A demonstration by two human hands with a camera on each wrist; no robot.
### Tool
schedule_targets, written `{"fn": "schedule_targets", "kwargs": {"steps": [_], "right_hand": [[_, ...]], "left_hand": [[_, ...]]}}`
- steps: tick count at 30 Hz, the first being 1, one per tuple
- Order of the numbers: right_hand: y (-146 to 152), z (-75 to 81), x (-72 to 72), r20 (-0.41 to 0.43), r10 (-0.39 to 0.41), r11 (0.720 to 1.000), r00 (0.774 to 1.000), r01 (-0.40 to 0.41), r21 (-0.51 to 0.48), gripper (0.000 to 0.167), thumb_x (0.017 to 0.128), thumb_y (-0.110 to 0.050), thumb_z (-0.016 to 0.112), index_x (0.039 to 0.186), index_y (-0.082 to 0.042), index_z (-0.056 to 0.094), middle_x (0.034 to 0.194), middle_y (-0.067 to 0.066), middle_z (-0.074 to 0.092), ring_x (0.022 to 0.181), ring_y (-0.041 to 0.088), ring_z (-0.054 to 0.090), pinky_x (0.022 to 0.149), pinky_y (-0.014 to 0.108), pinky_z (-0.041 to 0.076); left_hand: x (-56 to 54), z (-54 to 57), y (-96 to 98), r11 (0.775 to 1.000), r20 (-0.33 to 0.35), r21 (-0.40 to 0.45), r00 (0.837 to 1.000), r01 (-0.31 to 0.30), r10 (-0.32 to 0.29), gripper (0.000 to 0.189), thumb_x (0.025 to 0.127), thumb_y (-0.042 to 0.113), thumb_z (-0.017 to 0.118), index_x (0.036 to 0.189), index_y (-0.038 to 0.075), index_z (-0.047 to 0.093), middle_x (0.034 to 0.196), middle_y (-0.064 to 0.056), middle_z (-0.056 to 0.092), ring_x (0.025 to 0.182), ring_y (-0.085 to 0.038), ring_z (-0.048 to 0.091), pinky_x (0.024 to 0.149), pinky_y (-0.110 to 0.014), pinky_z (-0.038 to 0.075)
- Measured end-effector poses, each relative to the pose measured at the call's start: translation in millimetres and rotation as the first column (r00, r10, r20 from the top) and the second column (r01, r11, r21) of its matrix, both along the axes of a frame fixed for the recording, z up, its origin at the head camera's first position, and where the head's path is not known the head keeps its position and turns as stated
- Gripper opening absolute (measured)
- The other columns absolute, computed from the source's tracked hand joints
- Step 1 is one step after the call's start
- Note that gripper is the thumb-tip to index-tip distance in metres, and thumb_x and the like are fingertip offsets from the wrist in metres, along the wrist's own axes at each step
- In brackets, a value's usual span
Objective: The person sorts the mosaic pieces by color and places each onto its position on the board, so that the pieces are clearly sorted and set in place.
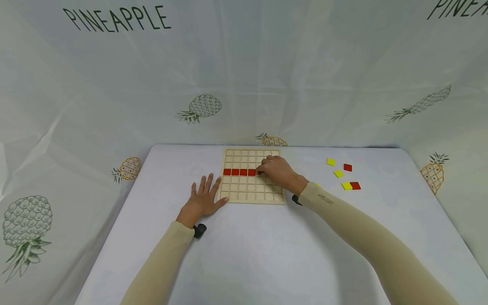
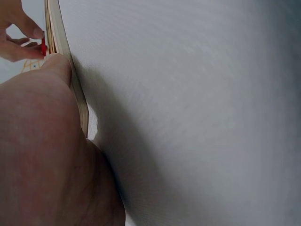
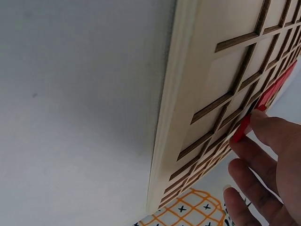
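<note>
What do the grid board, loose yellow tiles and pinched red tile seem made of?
Grid board: likely unvarnished wood, pale and matte, with dark brown groove walls. Yellow tiles and red tile: perhaps plastic or painted wood; they look thin and evenly coloured, finish unclear.

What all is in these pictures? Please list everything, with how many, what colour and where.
Grid board: 1, pale wood, towards the table's far edge
Placed tiles: 4, red, side by side in one board row, from its left side
Held tile: 1, red, in the right hand's fingers
Loose yellow tiles: 3 plus a sliver of yellow by the right sleeve, right of the board
Loose red tiles: 2, same area
Table: 1, white, under everything
Backdrop: pale grey-white, pineapple prints and lettering, behind the table
Wrist devices: 2, black, one per wrist
Sleeves: 2, beige, on both arms
Left hand: 1, bare, fingers spread, at the board's near-left corner
Right hand: 1, bare, over the board
</note>
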State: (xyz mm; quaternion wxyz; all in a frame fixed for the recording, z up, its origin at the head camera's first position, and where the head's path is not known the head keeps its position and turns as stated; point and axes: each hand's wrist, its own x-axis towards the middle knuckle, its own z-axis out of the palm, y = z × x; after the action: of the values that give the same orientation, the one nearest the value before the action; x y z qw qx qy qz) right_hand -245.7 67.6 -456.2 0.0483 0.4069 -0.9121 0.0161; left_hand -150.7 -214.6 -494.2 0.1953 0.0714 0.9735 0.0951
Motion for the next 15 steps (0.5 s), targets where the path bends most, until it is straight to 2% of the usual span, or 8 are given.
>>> {"fn": "schedule_targets", "kwargs": {"steps": [8, 15], "right_hand": [[-4.1, 0.3, -0.1, 0.015, -0.023, 1.0, 1.0, 0.023, -0.014, 0.015, 0.094, -0.012, 0.081, 0.109, -0.013, 0.084, 0.101, 0.005, 0.078, 0.099, 0.025, 0.067, 0.091, 0.041, 0.058], [-2.7, -2.8, -1.2, 0.061, -0.034, 0.999, 0.998, 0.036, -0.031, 0.023, 0.093, -0.016, 0.082, 0.115, -0.012, 0.084, 0.112, 0.004, 0.081, 0.105, 0.024, 0.069, 0.097, 0.041, 0.058]], "left_hand": [[-0.5, -1.1, 0.6, 1.0, -0.001, -0.019, 1.0, 0.005, -0.005, 0.088, 0.108, 0.064, 0.04, 0.172, 0.014, 0.005, 0.177, -0.019, -0.01, 0.163, -0.043, -0.008, 0.126, -0.068, -0.002], [-1.9, -3.4, -0.4, 1.0, -0.001, -0.017, 1.0, 0.001, -0.001, 0.089, 0.107, 0.063, 0.042, 0.172, 0.014, 0.006, 0.177, -0.02, -0.01, 0.162, -0.044, -0.008, 0.126, -0.069, -0.003]]}}
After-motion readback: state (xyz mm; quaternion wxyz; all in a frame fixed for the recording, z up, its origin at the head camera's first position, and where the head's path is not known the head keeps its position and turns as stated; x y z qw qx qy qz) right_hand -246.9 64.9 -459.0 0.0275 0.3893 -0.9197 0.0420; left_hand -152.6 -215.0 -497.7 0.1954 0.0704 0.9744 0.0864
